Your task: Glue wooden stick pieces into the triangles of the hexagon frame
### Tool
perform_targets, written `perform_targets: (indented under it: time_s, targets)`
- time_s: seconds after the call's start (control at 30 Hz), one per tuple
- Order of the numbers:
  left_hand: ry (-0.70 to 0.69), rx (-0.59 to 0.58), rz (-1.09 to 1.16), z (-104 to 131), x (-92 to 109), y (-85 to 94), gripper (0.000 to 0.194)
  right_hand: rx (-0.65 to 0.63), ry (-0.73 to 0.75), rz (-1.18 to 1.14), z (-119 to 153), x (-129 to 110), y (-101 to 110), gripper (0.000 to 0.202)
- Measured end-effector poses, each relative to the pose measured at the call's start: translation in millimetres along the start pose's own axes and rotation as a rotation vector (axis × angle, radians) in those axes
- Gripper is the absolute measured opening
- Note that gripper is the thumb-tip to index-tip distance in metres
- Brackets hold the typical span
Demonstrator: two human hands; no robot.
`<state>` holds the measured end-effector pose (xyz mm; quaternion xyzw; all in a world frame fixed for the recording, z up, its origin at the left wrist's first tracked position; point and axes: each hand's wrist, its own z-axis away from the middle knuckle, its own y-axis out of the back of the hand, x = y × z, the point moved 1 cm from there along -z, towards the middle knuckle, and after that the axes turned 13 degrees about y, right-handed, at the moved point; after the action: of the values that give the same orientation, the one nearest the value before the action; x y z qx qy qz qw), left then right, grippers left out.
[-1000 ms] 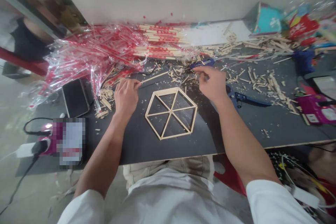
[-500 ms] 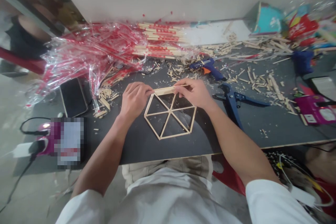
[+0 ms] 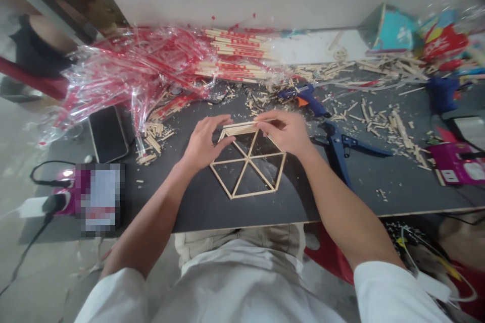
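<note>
At hexagon frame [image 3: 247,158], far edge — left grip [image 3: 204,142] spread, right grip [image 3: 287,133] pinching stick [image 3: 239,124] — gap between.

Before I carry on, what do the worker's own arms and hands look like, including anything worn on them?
The left hand and right hand are ungloved, with no ring that I can make out. No watch, bracelet or cable shows on either wrist. The forearms are bare, below short, plain white sleeves without visible markings.
</note>
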<state>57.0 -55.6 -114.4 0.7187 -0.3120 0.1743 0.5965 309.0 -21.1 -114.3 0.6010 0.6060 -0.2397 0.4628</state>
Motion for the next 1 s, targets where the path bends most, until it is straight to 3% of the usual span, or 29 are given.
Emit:
perform_targets:
  time_s: [0.17,0.33,0.47,0.6,0.77,1.0]
  targets:
    - [0.011,0.068,0.033,0,2,-3.3,0.019,-0.045,-0.02,0.028,1,-2,-3,0.019]
    - [0.066,0.145,-0.078,-4,-6,1.8,0.02,-0.008,-0.018,0.055,3,5,5,0.022]
    - [0.037,0.041,-0.135,-5,-8,5.5,0.026,-0.031,0.015,0.153,1,6,17,0.015]
    - [-0.029,-0.094,-0.205,-4,-7,7.1,0.03,-0.132,0.053,0.234,-2,3,23,0.01]
    - [-0.032,-0.118,-0.182,-5,-8,5.8,0.029,-0.235,0.127,0.253,-4,3,21,0.012]
    - [0.052,-0.116,-0.209,-5,-9,-0.8,0.038,-0.225,0.146,0.239,-4,2,21,0.009]
